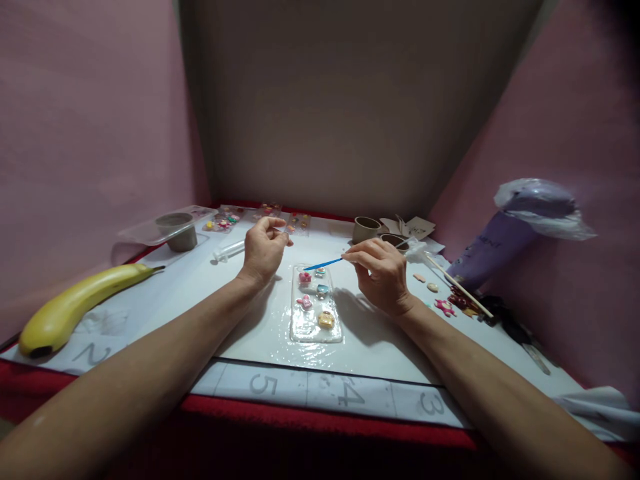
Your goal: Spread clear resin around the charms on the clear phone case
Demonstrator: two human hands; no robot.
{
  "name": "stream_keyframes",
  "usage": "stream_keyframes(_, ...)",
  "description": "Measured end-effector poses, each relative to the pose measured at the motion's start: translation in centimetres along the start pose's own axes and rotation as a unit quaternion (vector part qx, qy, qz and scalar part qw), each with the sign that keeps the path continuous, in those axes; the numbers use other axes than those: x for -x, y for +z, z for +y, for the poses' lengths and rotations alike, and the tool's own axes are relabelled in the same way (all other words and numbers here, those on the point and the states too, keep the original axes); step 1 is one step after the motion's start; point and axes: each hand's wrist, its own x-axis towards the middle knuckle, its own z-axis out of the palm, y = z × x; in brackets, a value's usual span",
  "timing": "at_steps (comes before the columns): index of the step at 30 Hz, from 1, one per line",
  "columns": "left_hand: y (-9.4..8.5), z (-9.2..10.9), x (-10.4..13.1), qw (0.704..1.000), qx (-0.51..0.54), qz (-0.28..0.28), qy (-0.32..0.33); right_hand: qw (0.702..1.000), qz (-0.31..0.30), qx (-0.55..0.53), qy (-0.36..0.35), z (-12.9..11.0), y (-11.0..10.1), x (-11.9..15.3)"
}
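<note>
A clear phone case [297,327] lies on the white board, with several small charms set on it in a glossy clear coat. Among them are a pink charm [305,279], a pink rabbit-like charm [305,303] and a yellow charm [327,319]. My right hand [383,273] pinches a thin blue plastic tool [325,264], whose flat tip reaches over the case's far left corner. To the left, my left hand [265,250] hovers beyond the case, fingers loosely bent and a little apart, with nothing visible in them.
A yellow banana [83,307] lies far left. Behind my left hand are a clear syringe [229,251], a grey cup [183,239] under a plastic lid and bagged charms [223,219]. Right are grey cups [367,230], a wooden stick [460,285], loose charms [445,307] and a purple bottle [500,240].
</note>
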Motion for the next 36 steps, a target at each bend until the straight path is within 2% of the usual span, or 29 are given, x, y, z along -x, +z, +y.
stream_keyframes(15,-0.01,-0.26,0.01,1.0,0.013,-0.004,0.003,1.0,-0.024,0.005,-0.013,-0.03,0.09,0.03)
stream_keyframes(21,0.04,-0.04,0.02,1.0,0.008,-0.004,-0.002,1.0,-0.022,0.01,-0.011,0.21,-0.21,-0.12)
stream_keyframes(27,0.07,0.06,0.0,1.0,-0.004,0.0,-0.002,1.0,0.005,0.005,0.017,0.15,-0.16,-0.09)
stream_keyframes(36,0.02,-0.11,-0.01,1.0,0.005,-0.002,-0.001,1.0,-0.011,-0.003,0.008,-0.26,0.04,-0.06)
